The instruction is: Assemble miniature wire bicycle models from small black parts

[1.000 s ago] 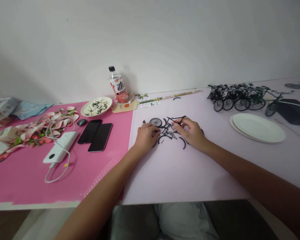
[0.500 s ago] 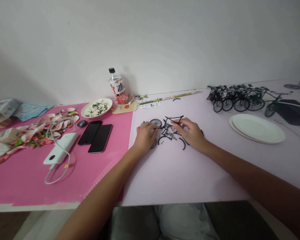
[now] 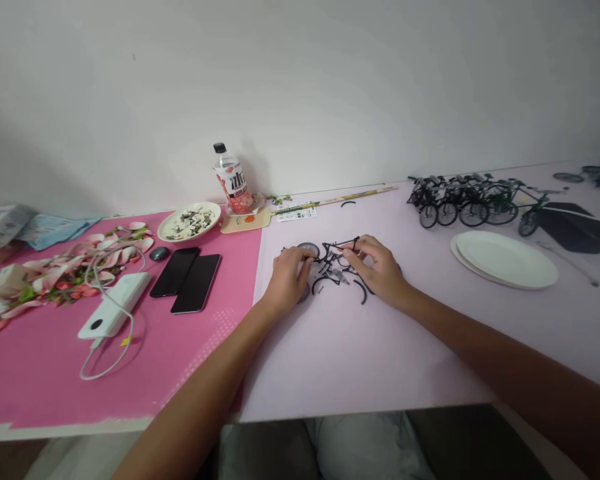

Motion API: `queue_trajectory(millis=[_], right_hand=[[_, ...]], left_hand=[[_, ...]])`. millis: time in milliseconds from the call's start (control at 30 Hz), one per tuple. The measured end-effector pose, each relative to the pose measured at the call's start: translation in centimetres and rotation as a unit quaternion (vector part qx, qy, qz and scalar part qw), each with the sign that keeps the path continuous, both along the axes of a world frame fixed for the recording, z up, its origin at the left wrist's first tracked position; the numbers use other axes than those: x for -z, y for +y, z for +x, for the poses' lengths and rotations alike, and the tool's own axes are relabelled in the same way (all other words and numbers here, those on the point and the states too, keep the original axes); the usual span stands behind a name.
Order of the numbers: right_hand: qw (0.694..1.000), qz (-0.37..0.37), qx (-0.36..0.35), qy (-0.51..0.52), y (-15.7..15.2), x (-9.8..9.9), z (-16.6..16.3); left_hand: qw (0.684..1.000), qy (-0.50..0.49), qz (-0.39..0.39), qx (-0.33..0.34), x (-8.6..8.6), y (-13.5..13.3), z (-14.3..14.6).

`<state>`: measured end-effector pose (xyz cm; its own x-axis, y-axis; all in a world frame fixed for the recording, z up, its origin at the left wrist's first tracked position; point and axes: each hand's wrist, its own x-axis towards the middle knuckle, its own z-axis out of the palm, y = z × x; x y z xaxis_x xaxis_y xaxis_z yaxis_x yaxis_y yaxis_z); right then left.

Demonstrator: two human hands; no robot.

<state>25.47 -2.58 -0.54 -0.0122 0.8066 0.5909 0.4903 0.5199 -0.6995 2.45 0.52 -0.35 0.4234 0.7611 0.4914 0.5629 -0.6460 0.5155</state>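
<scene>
The small black bicycle frame (image 3: 339,245) lies lengthwise left to right on the pale mat (image 3: 360,333), pinched at its right end by the right hand (image 3: 377,267). The left hand (image 3: 289,275) rests curled beside a little wheel (image 3: 309,250). Curved black strips (image 3: 364,291) lie loose underneath; the tiny parts between the hands blur together

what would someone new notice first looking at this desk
Mid-desk, the left hand and right hand meet over a scatter of small black bicycle parts, the right fingers pinching a thin black frame. A row of finished toy bicycles stands at the far right behind white plates. On the left, a bright pink mat carries two dark phones and a white power bank.
</scene>
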Motion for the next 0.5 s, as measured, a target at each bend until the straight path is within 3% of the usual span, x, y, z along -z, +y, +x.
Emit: queue_trajectory(millis=[267, 500], right_hand=[[0.999, -0.016, 0.019, 0.048, 0.1, 0.2, 0.0], [1.0, 0.008, -0.002, 0.011, -0.1, -0.2, -0.1]], left_hand=[[0.999, -0.043, 0.013, 0.008, -0.7, -0.8, 0.2], [0.998, -0.025, 0.047, 0.038, -1.2, -0.9, 0.2]])
